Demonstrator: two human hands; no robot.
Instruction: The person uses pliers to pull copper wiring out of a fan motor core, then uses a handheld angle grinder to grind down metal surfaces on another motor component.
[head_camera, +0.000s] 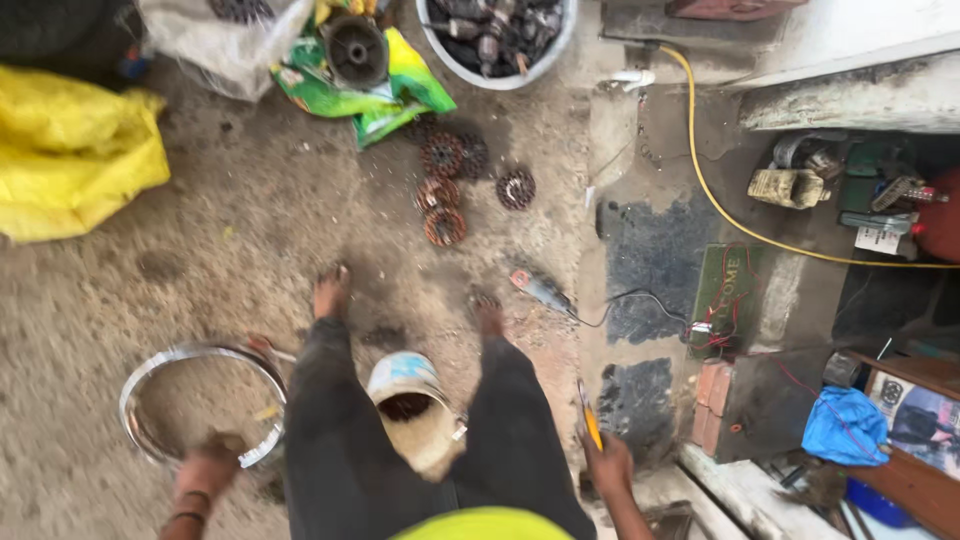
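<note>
The left hand (208, 462) is clamped on the near rim of the metal ring (200, 402) lying on the floor; the right hand (606, 462) is closed around a yellow-handled tool (589, 418). Lifting the ring level would likely keep it steady.

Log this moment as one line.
left hand: on metal ring rim | right hand: holds yellow-handled tool | bucket: between the legs | rotors: on ground ahead
</note>
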